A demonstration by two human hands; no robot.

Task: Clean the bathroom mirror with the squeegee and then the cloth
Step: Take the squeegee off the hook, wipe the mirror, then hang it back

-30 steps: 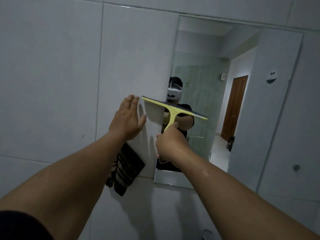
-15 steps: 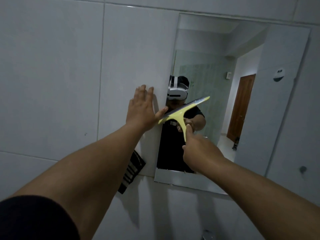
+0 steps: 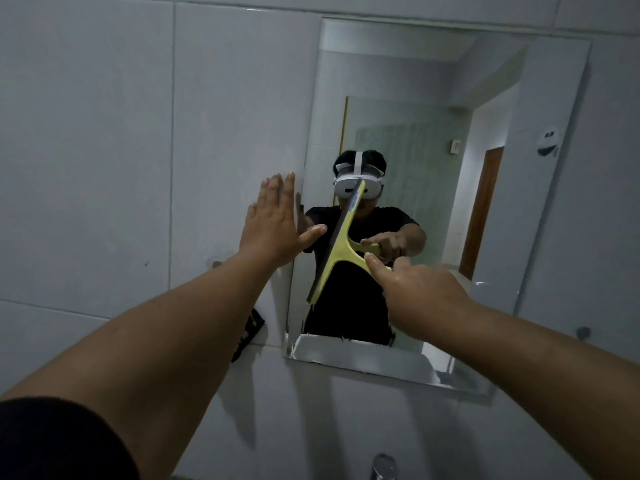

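Turning from level to near upright, the yellow squeegee point(image 3: 341, 247) meets the mirror point(image 3: 433, 98) in the gripping right hand point(image 3: 420, 292). Left hand point(image 3: 273, 226) lies open, flat on the wall tile point(image 3: 104, 133); squeegee stage continues.

squeegee point(image 3: 341, 252) handle hidden in right hand point(image 3: 420, 292), striped cloth point(image 3: 250, 332) mostly behind left forearm

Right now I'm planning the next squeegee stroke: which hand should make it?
Right. The right hand grips the squeegee with its blade on the mirror; the left hand lies flat, open, at the mirror's left edge.
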